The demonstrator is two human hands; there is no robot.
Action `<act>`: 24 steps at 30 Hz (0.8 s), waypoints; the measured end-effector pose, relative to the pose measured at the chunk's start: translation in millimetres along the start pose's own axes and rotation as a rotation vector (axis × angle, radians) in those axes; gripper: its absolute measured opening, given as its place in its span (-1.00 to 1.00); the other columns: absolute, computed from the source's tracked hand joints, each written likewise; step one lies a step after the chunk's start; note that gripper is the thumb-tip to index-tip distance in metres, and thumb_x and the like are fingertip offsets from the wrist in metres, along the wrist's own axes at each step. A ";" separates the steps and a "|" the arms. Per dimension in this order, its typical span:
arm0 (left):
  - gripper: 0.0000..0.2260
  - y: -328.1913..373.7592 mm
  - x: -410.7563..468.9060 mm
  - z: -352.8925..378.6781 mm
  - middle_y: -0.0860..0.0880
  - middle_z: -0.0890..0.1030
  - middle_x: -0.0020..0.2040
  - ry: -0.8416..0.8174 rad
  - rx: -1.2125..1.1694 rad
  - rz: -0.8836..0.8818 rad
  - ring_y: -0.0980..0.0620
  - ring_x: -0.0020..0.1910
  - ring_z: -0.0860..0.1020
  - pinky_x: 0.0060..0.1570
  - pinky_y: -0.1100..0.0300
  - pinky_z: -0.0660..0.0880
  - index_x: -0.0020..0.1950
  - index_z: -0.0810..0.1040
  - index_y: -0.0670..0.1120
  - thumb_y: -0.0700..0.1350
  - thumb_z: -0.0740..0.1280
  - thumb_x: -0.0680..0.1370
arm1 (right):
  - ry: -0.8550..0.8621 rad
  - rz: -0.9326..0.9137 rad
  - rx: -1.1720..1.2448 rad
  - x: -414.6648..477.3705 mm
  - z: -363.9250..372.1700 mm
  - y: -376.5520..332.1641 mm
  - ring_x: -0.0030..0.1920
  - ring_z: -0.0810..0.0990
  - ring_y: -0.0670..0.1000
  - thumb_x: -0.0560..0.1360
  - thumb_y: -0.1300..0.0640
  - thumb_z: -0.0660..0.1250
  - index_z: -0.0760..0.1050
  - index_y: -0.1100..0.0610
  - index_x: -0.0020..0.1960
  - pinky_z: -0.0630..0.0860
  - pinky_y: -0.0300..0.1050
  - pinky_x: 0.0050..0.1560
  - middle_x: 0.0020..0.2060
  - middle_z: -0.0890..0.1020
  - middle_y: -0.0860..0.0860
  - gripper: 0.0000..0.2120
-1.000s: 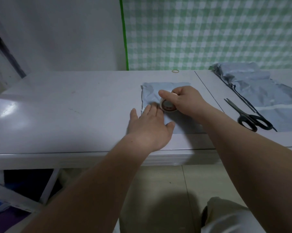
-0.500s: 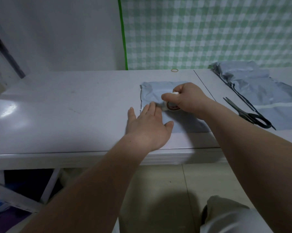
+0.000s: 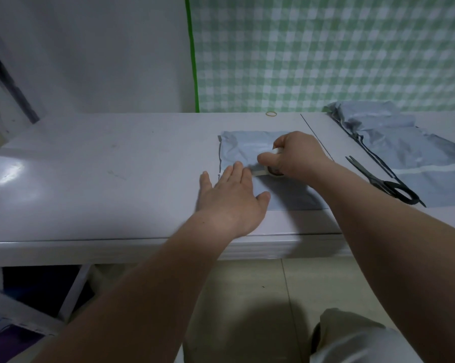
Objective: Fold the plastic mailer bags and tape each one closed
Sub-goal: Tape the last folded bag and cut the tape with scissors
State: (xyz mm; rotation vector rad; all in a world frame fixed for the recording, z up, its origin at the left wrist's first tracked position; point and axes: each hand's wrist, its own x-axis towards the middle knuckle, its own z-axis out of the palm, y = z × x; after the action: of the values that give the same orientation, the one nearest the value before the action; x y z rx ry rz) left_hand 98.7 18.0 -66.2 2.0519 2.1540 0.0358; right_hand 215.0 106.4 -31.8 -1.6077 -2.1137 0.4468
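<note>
**Centre of frame: both hands on the folded mailer, tape roll in the right**

Centre frame, on the white table (image 3: 103, 179): the folded mailer bag (image 3: 243, 150), grey-blue, lies flat and creased. Its near edge sits close to the table's front edge.

Left hand (image 3: 231, 197): palm down, fingers straight and close together, thumb spread out to the right. It presses the lower left part of the bag. The little finger reaches past the bag's left edge onto the tabletop.

Right hand (image 3: 297, 155): fingers curled round the tape roll (image 3: 273, 173), thumb pointing left. The roll rests on the bag, mostly hidden under the hand. A short pale strip shows between the roll and the left fingertips; whether it is stuck down, cannot tell.

Edges and room:
- A thin dark seam in the tabletop runs diagonally just right of the bag, passing under the right forearm.
- Right of the seam lie the black scissors (image 3: 383, 180), blades together and pointing upper left, handles toward lower right.
- Further right, at the frame's right edge, is a rumpled pile of unfolded mailers (image 3: 404, 148); the scissor handles lie against its dark border.
- A rubber band (image 3: 271, 113) lies at the table's back edge, well apart from the hands.
- White tabletop stretches broadly from the left hand to the left of the frame.
- Upper right: a green checked cloth (image 3: 325, 48) hangs behind the table.
</note>
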 end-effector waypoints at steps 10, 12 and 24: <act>-0.38 12.2 0.1 -0.5 0.04 -0.18 0.57 0.023 -0.099 -0.005 0.03 0.54 -0.22 0.44 -0.23 -0.23 0.57 -0.15 -0.02 0.22 -0.07 0.60 | -0.029 -0.066 0.009 -0.7 3.3 2.0 -0.22 0.50 0.03 0.41 -0.03 0.36 0.48 0.11 -0.26 0.45 -0.09 -0.16 -0.39 0.50 -0.03 -0.78; -0.39 16.7 1.5 1.7 0.06 -0.16 0.57 0.028 -0.109 0.019 0.03 0.54 -0.20 0.44 -0.24 -0.23 0.57 -0.14 0.00 0.20 -0.05 0.59 | -0.028 -0.078 -0.021 0.1 4.7 1.9 -0.19 0.51 0.06 0.42 -0.04 0.35 0.50 0.14 -0.23 0.44 -0.07 -0.16 -0.37 0.51 -0.03 -0.76; -0.40 20.8 1.8 3.0 0.03 -0.18 0.57 -0.005 -0.029 0.012 0.01 0.55 -0.19 0.43 -0.24 -0.26 0.57 -0.17 -0.02 0.21 -0.12 0.60 | 0.010 -0.049 0.244 -6.8 0.5 19.6 -0.38 0.37 -0.10 0.51 -0.23 0.22 0.34 0.10 -0.38 0.28 -0.22 -0.33 -0.44 0.42 -0.05 -0.53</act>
State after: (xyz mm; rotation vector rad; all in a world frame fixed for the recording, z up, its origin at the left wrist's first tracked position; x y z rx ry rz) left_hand 119.6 20.6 -66.6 2.0472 2.1251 0.0630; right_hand 232.3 105.1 -43.2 -1.4141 -1.9984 0.6518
